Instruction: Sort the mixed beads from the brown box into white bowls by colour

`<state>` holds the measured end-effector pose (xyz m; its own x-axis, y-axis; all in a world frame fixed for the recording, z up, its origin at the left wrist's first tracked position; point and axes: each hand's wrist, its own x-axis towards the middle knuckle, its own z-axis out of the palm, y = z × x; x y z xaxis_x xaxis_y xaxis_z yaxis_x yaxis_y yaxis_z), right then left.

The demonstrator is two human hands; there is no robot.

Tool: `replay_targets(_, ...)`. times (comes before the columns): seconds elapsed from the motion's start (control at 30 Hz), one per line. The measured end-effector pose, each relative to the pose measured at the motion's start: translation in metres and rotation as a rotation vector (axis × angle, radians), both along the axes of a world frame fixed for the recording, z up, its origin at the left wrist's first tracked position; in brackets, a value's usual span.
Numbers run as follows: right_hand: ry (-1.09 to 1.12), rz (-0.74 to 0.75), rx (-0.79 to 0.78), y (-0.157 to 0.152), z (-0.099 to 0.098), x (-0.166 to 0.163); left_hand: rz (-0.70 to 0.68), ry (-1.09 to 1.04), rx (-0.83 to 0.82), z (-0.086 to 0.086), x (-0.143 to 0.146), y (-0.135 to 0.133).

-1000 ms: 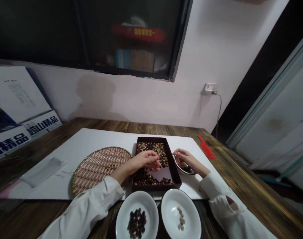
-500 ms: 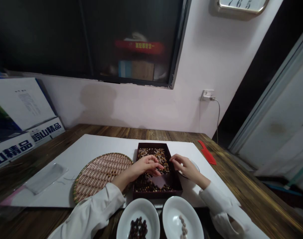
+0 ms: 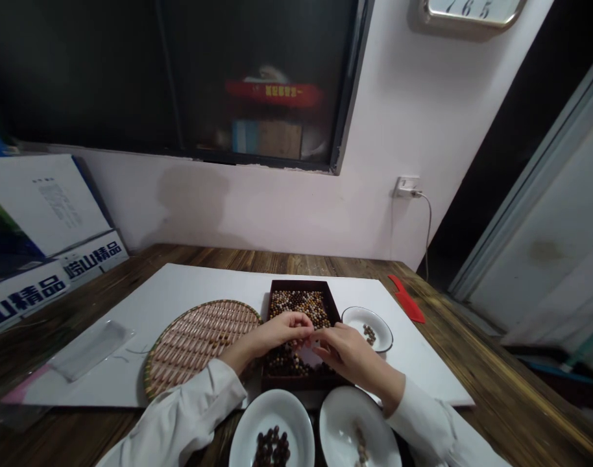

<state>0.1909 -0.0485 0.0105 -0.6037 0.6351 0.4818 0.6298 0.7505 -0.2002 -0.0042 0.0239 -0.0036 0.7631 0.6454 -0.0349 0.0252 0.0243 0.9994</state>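
Observation:
A dark maroon box (image 3: pixel 296 383) holds many small beads (image 3: pixel 296 301) in brown, black, yellow and cream. Over its middle, my left hand (image 3: pixel 284 329) is closed, thumb and fingers pinched together. My right hand (image 3: pixel 348 347) meets it from the right, its fingertips also pinched and touching or almost touching the left ones. Whatever lies between the fingertips is too small to make out. Just right of the box sits a small white dish (image 3: pixel 357 316) with a few brownish beads. Left of it lies a round woven tray (image 3: pixel 180 344) with a few yellow-brown beads.
Two white bowls stand at the near edge: the left bowl (image 3: pixel 242 431) has dark beads, the right bowl (image 3: pixel 333 431) pale ones. A white board (image 3: pixel 413 363) lies underneath. A red comb (image 3: pixel 408 305), a clear plastic case (image 3: pixel 89 350) and printed boxes (image 3: pixel 48 207) are around.
My right hand has moved left from over the small white dish to my left hand, uncovering the dish. My left hand's fingers have closed into a pinch.

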Motion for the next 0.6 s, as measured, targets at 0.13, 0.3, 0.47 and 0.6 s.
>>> replay_targets(0.13, 0.005, -0.056, 0.055, 0.0020, -0.0061, -0.0023, -0.018, 0.018, -0.002, 0.0025, -0.0008, -0.0019)
replay_targets(0.3, 0.027, -0.126, 0.081, 0.0004, -0.0060, -0.0036, -0.054, 0.043, 0.021, 0.0081, -0.0009, -0.0046)
replay_targets(0.47, 0.022, -0.136, 0.093, -0.0004, -0.0062, -0.0045, -0.077, 0.065, 0.029, 0.0089, -0.0004, -0.0053)
replay_targets(0.6, 0.020, -0.129, 0.076, -0.0003, -0.0072, -0.0055, -0.078, 0.076, 0.051, 0.0059, -0.0007, -0.0040)
